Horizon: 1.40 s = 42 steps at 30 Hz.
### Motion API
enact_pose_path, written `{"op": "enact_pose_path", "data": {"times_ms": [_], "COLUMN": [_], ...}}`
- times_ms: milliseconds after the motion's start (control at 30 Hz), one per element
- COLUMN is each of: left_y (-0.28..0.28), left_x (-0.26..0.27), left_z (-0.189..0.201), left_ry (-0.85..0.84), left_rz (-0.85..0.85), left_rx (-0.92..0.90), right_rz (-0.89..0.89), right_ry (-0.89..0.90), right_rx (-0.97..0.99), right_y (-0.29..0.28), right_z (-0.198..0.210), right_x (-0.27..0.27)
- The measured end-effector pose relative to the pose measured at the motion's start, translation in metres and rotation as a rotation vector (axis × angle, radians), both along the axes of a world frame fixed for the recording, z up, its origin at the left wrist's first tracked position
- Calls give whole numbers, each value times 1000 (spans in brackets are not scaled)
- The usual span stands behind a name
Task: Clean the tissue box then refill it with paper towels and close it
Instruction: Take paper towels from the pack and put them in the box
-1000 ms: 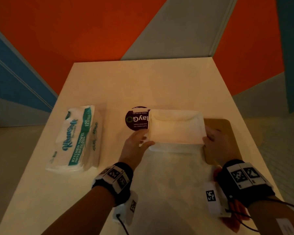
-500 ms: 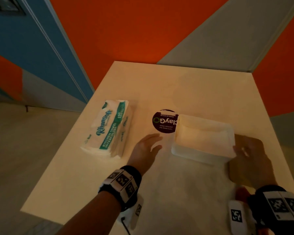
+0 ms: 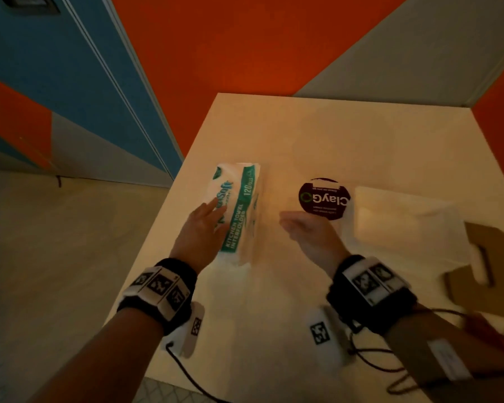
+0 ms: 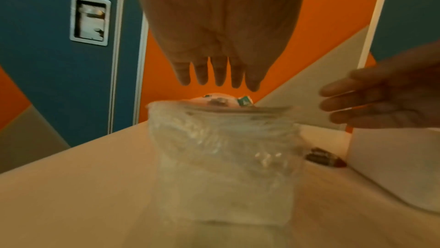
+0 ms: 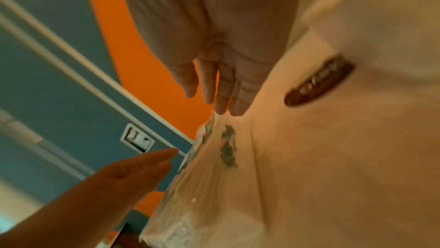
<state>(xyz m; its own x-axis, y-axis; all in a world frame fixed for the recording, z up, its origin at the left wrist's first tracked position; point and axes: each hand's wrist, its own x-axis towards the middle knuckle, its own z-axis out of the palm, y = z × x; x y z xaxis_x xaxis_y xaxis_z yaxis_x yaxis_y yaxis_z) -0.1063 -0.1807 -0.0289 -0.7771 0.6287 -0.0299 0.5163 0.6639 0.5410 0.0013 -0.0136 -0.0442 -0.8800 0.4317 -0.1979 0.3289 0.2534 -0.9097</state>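
Observation:
A plastic-wrapped pack of paper towels (image 3: pixel 239 210) with green print lies on the left part of the table (image 3: pixel 274 315). My left hand (image 3: pixel 204 225) reaches over the pack's left side with straight fingers, just above its wrapper (image 4: pixel 221 139). My right hand (image 3: pixel 306 231) hovers to the right of the pack, fingers straight, holding nothing. The white tissue box (image 3: pixel 405 225) stands open on the right, apart from both hands. Its brown lid (image 3: pixel 483 263) with a slot lies at the far right.
A round dark sticker (image 3: pixel 323 199) sits on the table between the pack and the box. The table's left edge runs close beside the pack. Orange, blue and grey walls stand behind.
Both hands left the tissue box and moved left to the towel pack. The view turned left, so the box now sits at the right.

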Motion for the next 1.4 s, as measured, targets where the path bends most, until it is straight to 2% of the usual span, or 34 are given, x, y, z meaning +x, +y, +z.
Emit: {"op": "enact_pose_path", "data": {"times_ms": [67, 100, 167, 333, 633, 800, 900, 1000, 1067, 1300, 1400], "left_y": [-2, -4, -11, -21, -25, -27, -26, -23, -22, -13, -26], "left_x": [-10, -17, -27, -32, -29, -33, -31, -34, -35, -25, -32], "left_z": [-9, -17, -32, -55, -61, -64, -60, -48, -38, -12, -5], "left_ry": [-100, -68, -83, -12, 41, 24, 4, -40, -89, -188, -250], "left_rz": [-151, -233, -258, -277, -324, -340, -336, -298, -225, -29, 155], "left_rx": [-133, -225, -361, -300, -247, -243, -266, -261, -186, 342, 498], "right_rz": [-123, -188, -296, -464, -573, -558, -543, -425, -333, -228, -67], "right_ry": [-92, -129, -169, -136, -123, -55, 18, 71, 101, 214, 270], "right_rx": [-207, -307, -439, -593, -570, -342, -274, -191, -186, -259, -273], "right_y": [-16, -22, -32, -43, -38, -36, -42, -58, -69, -86, -89], "right_z": [-10, -14, -24, -39, -38, -21, -6, 14, 27, 54, 61], "right_x": [-28, -39, -57, -76, -81, -78, -80, -89, -96, -119, -121]}}
